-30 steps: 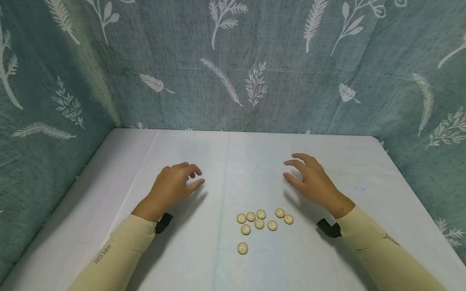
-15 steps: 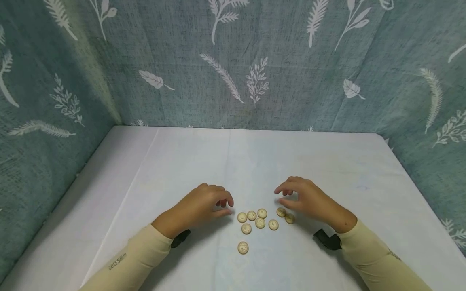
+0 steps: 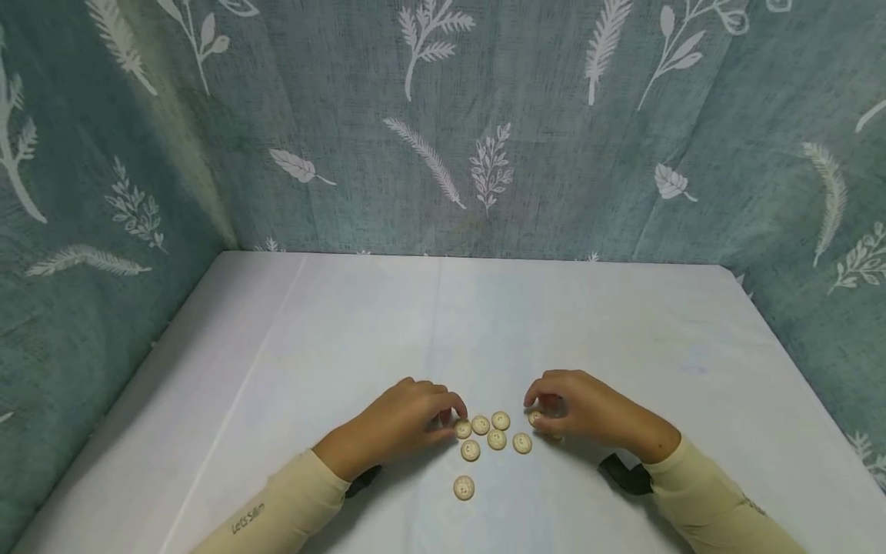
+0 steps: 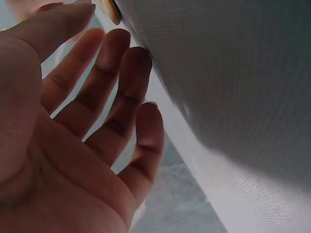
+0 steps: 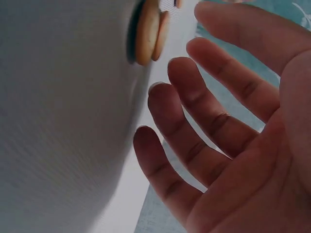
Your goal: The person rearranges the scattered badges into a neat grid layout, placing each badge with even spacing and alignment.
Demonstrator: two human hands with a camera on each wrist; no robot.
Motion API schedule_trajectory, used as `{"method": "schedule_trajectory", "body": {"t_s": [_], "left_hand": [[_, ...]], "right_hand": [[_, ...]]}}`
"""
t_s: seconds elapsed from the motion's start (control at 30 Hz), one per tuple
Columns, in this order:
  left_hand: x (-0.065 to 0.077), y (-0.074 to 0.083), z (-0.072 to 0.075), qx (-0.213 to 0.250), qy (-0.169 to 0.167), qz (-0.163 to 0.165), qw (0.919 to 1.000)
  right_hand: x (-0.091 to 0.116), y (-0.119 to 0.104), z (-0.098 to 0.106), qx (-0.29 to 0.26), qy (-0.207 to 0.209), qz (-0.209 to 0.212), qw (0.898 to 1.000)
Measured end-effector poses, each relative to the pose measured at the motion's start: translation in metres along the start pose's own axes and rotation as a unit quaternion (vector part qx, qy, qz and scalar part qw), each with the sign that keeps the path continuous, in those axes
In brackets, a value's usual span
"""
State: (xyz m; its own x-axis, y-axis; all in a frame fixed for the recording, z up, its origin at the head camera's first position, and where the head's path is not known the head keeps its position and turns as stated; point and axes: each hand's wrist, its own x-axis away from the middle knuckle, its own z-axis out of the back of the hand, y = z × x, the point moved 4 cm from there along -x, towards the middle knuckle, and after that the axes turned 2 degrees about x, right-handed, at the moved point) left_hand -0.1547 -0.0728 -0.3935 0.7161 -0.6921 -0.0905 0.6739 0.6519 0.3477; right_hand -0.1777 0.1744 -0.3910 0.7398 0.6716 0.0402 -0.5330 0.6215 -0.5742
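Several round cream buttons lie flat in a loose cluster on the white-covered table. My left hand [image 3: 408, 419] is at the cluster's left side, with thumb and index fingertips right at the leftmost button [image 3: 463, 428]. In the left wrist view the other fingers [image 4: 133, 77] are gently bent, with a button [image 4: 111, 10] just past the thumb tip. My right hand [image 3: 595, 412] reaches down over two buttons at the right; one button [image 3: 535, 418] shows between its thumb and index finger, while the other is mostly hidden. Its fingers [image 5: 187, 82] are loosely bent and apart in the right wrist view.
Between the hands lie more buttons [image 3: 496, 439], and a single button [image 3: 464, 488] sits nearer the front. The white tablecloth [image 3: 346, 323] stretches to the back edge. A green leaf-patterned curtain [image 3: 360, 154] hangs behind and along both sides.
Both hands have come down and toward the front; the left also moved right, to the buttons. The buttons keep their arrangement, apart from a slight shift of the whole view.
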Motion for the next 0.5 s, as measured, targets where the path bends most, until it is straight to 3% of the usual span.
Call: {"method": "schedule_trajectory", "body": {"t_s": [0.17,0.5], "left_hand": [[0.0046,0.0014,-0.0039,0.0,-0.003,0.011,0.9999],[0.0006,-0.0005,-0.0048,0.002,0.007,0.001,1.0]], "right_hand": [[-0.0014,0.0009,-0.0065,0.006,-0.018,-0.002,1.0],[-0.0023,0.0018,-0.0044,0.043,-0.012,-0.011,0.999]]}}
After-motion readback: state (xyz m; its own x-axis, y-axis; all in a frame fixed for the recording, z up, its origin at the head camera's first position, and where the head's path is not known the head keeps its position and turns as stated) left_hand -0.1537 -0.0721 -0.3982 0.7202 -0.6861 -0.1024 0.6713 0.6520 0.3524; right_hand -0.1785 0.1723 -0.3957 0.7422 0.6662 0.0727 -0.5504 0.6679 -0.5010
